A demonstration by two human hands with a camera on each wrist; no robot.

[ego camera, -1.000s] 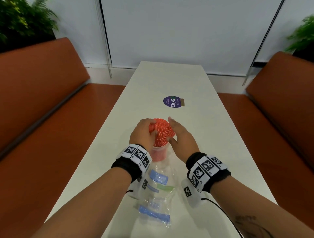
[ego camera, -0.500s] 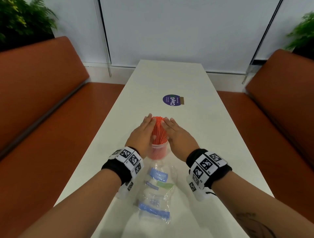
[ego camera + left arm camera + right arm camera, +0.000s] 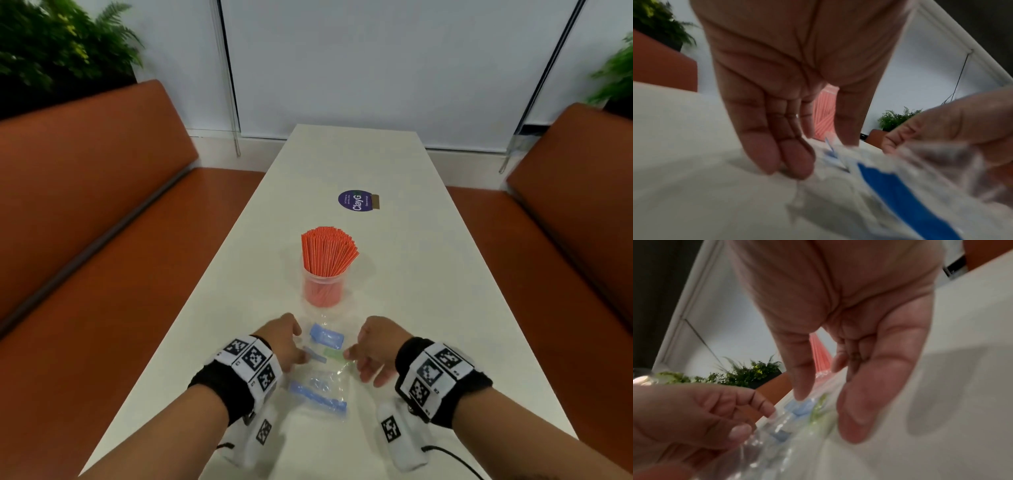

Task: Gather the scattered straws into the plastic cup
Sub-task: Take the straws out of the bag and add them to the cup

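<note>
A clear plastic cup stands upright mid-table, packed with a fanned bundle of orange straws. No hand touches it, and slivers of the straws show between the fingers in both wrist views. Both hands are nearer me, at a crumpled clear plastic bag with blue and green labels. My left hand pinches the bag's left edge between thumb and fingers. My right hand has relaxed fingers, and its thumb tip touches the bag.
The long white table carries a round purple sticker beyond the cup. Orange benches run along both sides, with plants in the far corners. No loose straws show on the table.
Both hands let go of the straw bundle and drew back toward me to the plastic bag. The straws now stand in the cup unsupported and fan out slightly.
</note>
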